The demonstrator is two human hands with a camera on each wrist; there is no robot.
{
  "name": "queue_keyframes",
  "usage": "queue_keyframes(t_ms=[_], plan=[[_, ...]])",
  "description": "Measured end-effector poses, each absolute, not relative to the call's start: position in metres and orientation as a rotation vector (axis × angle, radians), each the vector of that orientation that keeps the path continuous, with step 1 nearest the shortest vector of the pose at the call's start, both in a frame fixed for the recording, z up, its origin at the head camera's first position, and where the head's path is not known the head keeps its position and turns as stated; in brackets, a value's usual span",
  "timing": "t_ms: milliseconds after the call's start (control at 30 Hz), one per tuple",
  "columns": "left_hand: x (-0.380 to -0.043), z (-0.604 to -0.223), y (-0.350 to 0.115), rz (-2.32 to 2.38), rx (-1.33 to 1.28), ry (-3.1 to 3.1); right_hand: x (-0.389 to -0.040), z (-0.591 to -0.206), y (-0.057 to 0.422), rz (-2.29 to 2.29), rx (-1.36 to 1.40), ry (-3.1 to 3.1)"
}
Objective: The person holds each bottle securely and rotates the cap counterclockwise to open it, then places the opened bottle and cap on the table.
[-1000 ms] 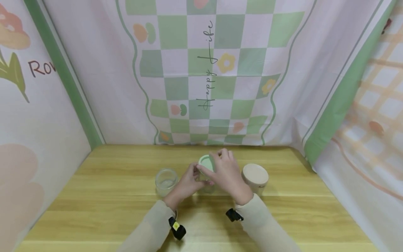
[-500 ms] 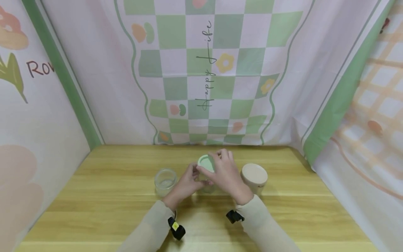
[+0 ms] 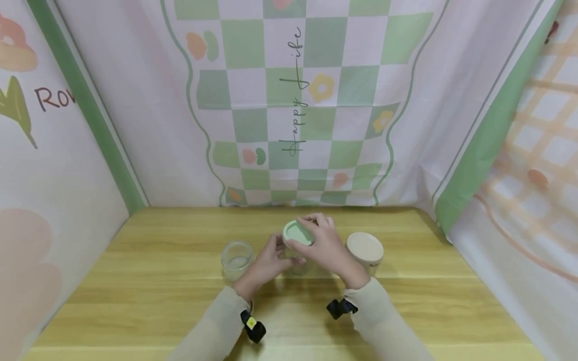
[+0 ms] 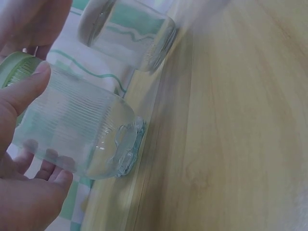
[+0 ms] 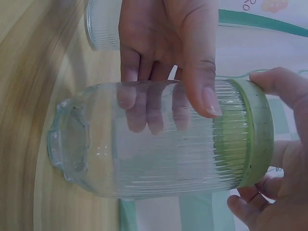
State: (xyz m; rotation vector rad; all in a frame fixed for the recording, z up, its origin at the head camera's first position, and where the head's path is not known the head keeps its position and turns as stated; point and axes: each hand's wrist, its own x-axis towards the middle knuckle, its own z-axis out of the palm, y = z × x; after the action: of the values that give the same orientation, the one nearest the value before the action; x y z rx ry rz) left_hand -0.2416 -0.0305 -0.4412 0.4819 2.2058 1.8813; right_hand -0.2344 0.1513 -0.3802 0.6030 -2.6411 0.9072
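A clear ribbed glass jar [image 5: 144, 163] with a green lid [image 3: 298, 233] is between my hands at the middle of the table. My left hand [image 3: 269, 263] grips the jar's body, thumb on the near side and fingers behind, visible through the glass in the right wrist view. My right hand [image 3: 322, 245] holds the lid by its rim, with thumb and fingers on opposite sides. The lid sits over the jar's mouth; whether it is fully seated I cannot tell. Close to the wooden surface is the jar's scalloped base [image 4: 130, 147]; contact is unclear.
On the left stands an open glass jar [image 3: 237, 260] without a lid. To the right is a glass jar with a beige lid [image 3: 365, 247]. The wooden table [image 3: 180, 225] meets a green checked curtain [image 3: 289, 125] at its back edge.
My right hand has turned a little on the lid and its wrist has shifted slightly right, showing more of the lid's top. My left hand keeps its grip on the jar.
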Motion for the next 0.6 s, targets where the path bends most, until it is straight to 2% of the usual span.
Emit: queue_keyframes(t_ms=[600], plan=[[-0.2406, -0.4395, -0.0333, 1.864, 0.562, 2.199, -0.2372, -0.3778, 0.1571, 1.175, 0.832, -2.692]])
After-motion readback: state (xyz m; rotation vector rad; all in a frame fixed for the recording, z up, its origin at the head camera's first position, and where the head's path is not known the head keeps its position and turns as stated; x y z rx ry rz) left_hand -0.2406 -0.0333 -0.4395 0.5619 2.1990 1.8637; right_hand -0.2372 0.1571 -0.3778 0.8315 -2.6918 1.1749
